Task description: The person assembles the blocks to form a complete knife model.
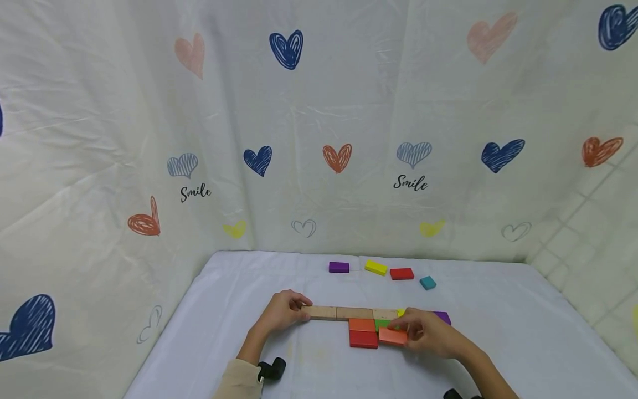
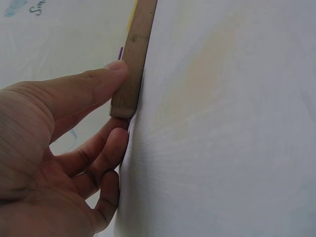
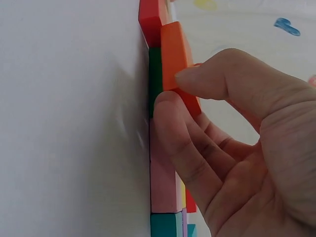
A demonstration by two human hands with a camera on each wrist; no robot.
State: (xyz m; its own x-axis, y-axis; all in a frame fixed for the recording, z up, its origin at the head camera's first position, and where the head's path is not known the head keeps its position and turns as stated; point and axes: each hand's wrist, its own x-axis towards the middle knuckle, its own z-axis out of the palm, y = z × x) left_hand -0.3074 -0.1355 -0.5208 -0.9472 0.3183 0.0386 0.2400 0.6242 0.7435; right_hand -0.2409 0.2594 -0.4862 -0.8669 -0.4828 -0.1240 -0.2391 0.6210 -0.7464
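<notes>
My left hand [image 1: 283,314] is at the left end of a row of plain wooden blocks [image 1: 354,314], thumb and fingers pinching the end block [image 2: 133,64]. My right hand [image 1: 432,334] pinches an orange block [image 3: 175,54] between thumb and fingers. That block is tilted and overlaps a green block [image 3: 155,81] in the right wrist view. To its left lie a second orange block [image 1: 361,325] and a red block [image 1: 363,339], in front of the wooden row. Alongside the right fingers are a pink block [image 3: 164,173] and a teal block [image 3: 164,225].
Toward the back of the white-clothed table [image 1: 209,332] lie loose purple [image 1: 339,267], yellow [image 1: 376,267], red [image 1: 401,274] and teal [image 1: 427,283] blocks. A purple block [image 1: 442,317] shows behind the right hand. A heart-printed curtain [image 1: 369,210] rises behind the table.
</notes>
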